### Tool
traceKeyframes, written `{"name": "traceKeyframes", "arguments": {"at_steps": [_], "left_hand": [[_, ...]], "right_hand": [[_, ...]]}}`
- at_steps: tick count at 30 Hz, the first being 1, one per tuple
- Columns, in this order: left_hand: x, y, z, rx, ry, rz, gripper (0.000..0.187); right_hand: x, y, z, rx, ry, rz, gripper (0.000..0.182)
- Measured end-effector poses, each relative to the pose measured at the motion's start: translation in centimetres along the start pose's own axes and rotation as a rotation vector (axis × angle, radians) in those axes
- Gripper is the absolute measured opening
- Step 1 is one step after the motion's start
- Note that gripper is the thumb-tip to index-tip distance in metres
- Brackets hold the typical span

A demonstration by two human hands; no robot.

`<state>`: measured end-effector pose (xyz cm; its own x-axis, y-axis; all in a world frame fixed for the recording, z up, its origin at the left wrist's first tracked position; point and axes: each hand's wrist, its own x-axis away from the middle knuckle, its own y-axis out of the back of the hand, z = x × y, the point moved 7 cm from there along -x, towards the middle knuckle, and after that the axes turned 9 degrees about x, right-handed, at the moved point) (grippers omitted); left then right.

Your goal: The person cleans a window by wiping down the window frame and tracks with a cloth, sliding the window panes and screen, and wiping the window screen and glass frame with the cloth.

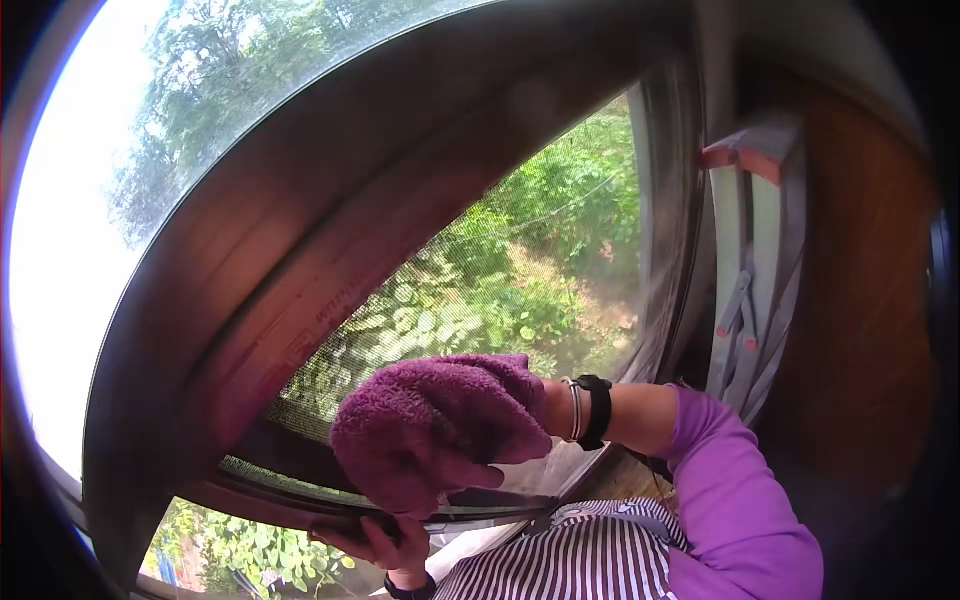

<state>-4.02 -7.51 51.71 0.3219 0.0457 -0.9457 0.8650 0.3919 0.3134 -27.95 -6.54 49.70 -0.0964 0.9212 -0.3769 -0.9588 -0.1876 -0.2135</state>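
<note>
A fluffy purple cloth (435,430) is bunched over my right hand (553,405), near the bottom of a meshed window pane. The cloth hides the fingers, and a black band circles the wrist. Below it, my left hand (395,548) is at the lower edge of the dark window frame (300,230), its visible fingers apart and partly in shadow. The cloth hangs just above the left fingertips. Through the mesh (480,270), green plants are visible.
A folded metal stepladder (755,230) with red-edged parts stands to the right, beside a brown wooden surface (865,280). A striped apron (570,560) covers my front at the bottom. Trees show through the bright opening at upper left.
</note>
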Motion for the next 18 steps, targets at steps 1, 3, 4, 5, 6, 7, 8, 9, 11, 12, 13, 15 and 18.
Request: {"name": "traceKeyframes", "arguments": {"at_steps": [1,3,4,5,6,7,8,9,11,12,13,15,18], "left_hand": [[-0.7,-0.1,-0.4,0.026,-0.011,-0.007,0.056],[-0.1,0.0,0.0,-0.024,0.001,0.007,0.053],[0.2,-0.1,0.5,-0.014,-0.007,0.013,0.052],[0.5,-0.1,0.9,-0.004,-0.015,0.02,0.05],[0.8,-0.2,1.3,0.006,-0.023,0.027,0.049],[0.1,-0.3,1.4,-0.032,-0.057,0.051,0.048],[-0.1,-0.2,0.8,-0.07,-0.087,0.069,0.048],[-0.3,-0.4,0.5,-0.109,-0.112,0.087,0.047],[-0.3,-0.4,0.3,-0.105,-0.104,0.09,0.047],[-0.3,-0.3,0.0,-0.109,-0.104,0.092,0.046],[-0.3,-0.3,0.2,-0.11,-0.102,0.094,0.046],[-0.3,0.0,0.1,-0.11,-0.098,0.1,0.045],[-0.8,-0.2,0.0,-0.124,-0.097,0.109,0.044]], "right_hand": [[-0.5,0.2,-0.2,-0.092,0.023,-0.002,0.036],[-1.4,0.9,-0.3,-0.27,0.118,-0.032,0.04],[-1.6,1.1,0.8,-0.374,0.212,-0.048,0.039],[-1.7,1.2,2.2,-0.479,0.309,-0.054,0.038],[-2.0,2.2,4.0,-0.557,0.365,-0.042,0.04],[-2.3,3.0,6.1,-0.635,0.421,-0.025,0.042],[-1.5,4.6,7.7,-0.818,0.53,0.082,0.039],[-0.5,6.6,9.6,-1.0,0.632,0.192,0.038],[2.5,10.3,12.8,-1.207,0.817,0.371,0.037],[4.4,12.0,14.6,-1.101,0.92,0.385,0.037],[5.6,12.7,15.9,-1.01,1.001,0.392,0.037],[6.1,10.8,14.7,-1.057,1.005,0.482,0.039],[4.8,5.4,11.3,-1.227,0.948,0.679,0.042]]}}
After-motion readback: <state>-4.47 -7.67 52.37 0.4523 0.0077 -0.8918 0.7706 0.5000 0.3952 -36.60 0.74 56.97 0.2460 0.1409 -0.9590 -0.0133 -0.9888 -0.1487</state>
